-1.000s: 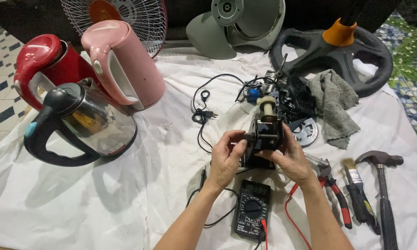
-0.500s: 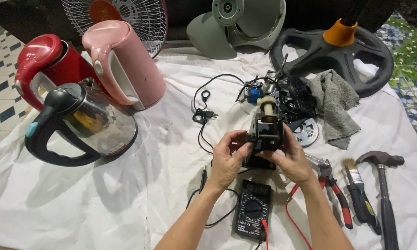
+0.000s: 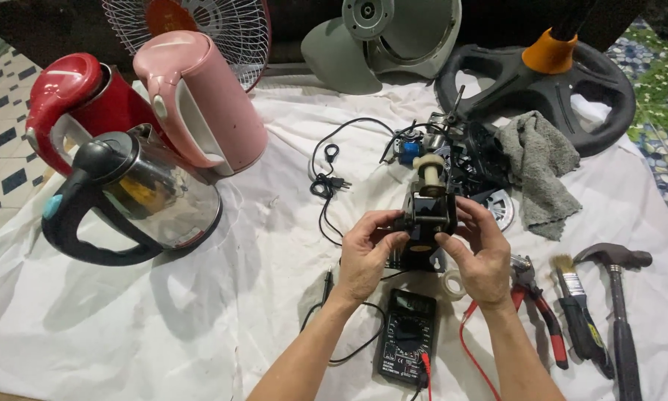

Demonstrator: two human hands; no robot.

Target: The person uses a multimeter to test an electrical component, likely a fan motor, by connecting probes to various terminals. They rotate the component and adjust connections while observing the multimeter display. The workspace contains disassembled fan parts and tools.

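A black fan motor (image 3: 426, 215) with a cream-coloured cap on top stands upright on the white cloth (image 3: 223, 297) at the centre. My left hand (image 3: 365, 256) grips its left side and my right hand (image 3: 482, 252) grips its right side, thumbs on the front. Just below my hands lies a black multimeter (image 3: 407, 345) with a red lead (image 3: 471, 349) and a black lead trailing from it. A small roll of tape (image 3: 451, 284) sits under my right hand.
Three kettles stand at the left: red (image 3: 74, 104), pink (image 3: 200, 96) and a glass one with a black handle (image 3: 126, 200). Pliers (image 3: 534, 297), a brush (image 3: 579, 312) and a hammer (image 3: 620, 304) lie at the right. A grey rag (image 3: 538, 167), black fan base (image 3: 549, 82), fan blade (image 3: 378, 37) and grille (image 3: 193, 22) are at the back.
Both hands have stayed on the motor, with only slight shifts of the fingers and a small turn of the motor.
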